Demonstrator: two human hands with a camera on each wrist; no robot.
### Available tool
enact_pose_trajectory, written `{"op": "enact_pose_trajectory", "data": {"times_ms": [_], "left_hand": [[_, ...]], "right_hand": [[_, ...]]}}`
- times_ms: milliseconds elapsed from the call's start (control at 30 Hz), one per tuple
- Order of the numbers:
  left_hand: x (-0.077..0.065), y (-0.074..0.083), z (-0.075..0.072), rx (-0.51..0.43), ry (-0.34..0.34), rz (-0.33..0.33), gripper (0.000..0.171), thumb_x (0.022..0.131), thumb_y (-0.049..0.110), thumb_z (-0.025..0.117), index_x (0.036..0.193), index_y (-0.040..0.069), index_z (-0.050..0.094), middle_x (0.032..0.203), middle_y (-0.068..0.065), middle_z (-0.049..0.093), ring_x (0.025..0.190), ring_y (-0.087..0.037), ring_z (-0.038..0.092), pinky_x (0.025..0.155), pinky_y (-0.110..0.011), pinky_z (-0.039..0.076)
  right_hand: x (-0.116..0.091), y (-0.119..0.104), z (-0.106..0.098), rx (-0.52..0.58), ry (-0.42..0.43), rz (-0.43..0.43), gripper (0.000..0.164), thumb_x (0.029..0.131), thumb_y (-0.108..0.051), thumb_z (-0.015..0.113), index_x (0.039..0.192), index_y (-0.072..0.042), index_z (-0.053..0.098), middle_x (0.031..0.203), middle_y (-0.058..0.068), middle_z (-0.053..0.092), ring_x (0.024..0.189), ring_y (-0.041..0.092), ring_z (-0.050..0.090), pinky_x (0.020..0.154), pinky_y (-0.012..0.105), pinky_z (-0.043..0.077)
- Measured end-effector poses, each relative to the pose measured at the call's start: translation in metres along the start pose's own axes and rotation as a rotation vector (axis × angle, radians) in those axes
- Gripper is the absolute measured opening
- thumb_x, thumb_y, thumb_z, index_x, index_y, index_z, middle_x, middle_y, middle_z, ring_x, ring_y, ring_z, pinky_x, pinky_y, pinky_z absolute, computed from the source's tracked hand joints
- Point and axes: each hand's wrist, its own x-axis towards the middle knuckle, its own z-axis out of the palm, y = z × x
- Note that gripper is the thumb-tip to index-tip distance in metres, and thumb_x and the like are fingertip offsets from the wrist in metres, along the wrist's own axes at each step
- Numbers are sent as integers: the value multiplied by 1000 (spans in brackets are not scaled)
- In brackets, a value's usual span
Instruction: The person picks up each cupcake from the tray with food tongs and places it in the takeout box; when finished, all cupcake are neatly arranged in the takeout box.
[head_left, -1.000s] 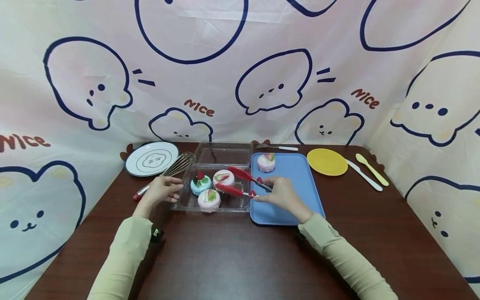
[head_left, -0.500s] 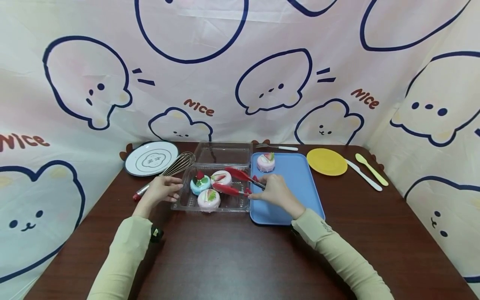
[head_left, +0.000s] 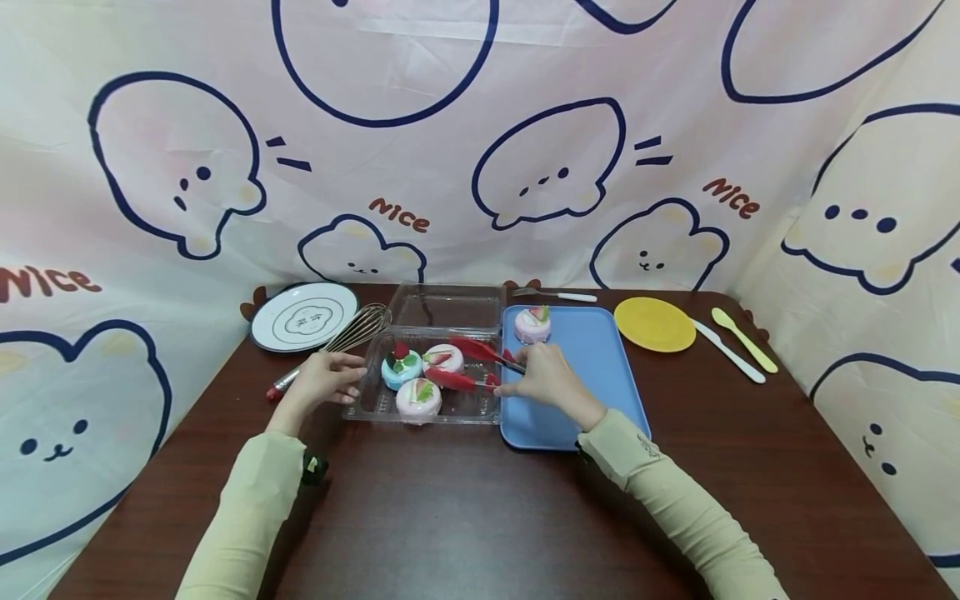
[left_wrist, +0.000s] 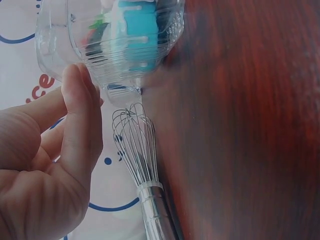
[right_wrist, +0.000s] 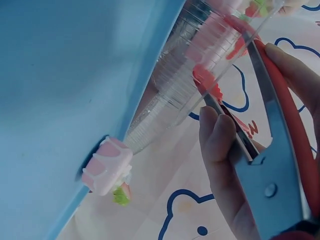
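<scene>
My right hand (head_left: 551,375) grips red-tipped metal tongs (right_wrist: 272,172) by the arms. The tips lie around a pink toy cake (head_left: 444,355) with strawberry slices, inside a hinged clear plastic container (head_left: 480,408). My left hand (head_left: 322,383) pinches the container's left rim with thumb and fingertips. Beside the pink cake are a blue toy cake (head_left: 402,372) topped with a strawberry and a white-topped pink one (head_left: 418,403). Another pink cake (right_wrist: 107,167) with a strawberry and green leaf stands at the back left of the blue tray (head_left: 592,408).
A whisk (left_wrist: 142,155) lies left of the container, partly behind my left hand, near a white plate (head_left: 270,325). A fork (head_left: 573,297) lies behind the tray. To the right are a yellow plate (head_left: 654,323), a white knife (head_left: 727,350) and a yellow spoon (head_left: 744,340).
My right hand has moved slightly left with the tongs, and their tips have come closer around the pink cake. That cake has shifted a little left. The left hand has stayed still.
</scene>
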Motion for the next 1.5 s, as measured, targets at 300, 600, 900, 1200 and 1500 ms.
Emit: {"op": "enact_pose_trajectory", "data": {"times_ms": [300,600,900,1200,1500], "left_hand": [[0,1,0,7,13,0,41,89,15,58,123,-7,49,90,-16,62,62,-15,62,59,-32,56],[1,-1,0,8,12,-14,41,89,15,58,123,-6,49,89,-15,62,62,-16,62,59,-33,56],[0,0,0,-12,9,-2,40,89,13,58,122,-7,49,86,-13,62,61,-15,62,58,-32,56],[-1,0,0,-10,4,9,39,90,13,57,122,-8,49,85,-13,62,61,-15,62,58,-32,56],[-1,0,1,-15,3,10,39,90,13,57,122,-7,49,87,-15,62,61,-16,62,58,-32,56]], "right_hand": [[4,-2,-3,-8,-7,-2,47,61,-40,82,87,-2,69,47,1,44,45,13,39,39,22,31],[6,-5,-6,16,-46,26,46,60,-41,82,81,-3,68,47,1,45,44,14,40,38,22,31],[7,-2,-5,21,-48,30,54,61,-42,82,94,-2,67,56,1,55,54,17,49,42,24,38],[9,0,-6,8,-40,14,54,61,-45,81,94,-4,69,59,2,55,55,17,48,44,24,37],[10,0,-4,3,-50,35,60,61,-45,81,102,-3,67,72,5,61,64,18,51,48,25,41]]}}
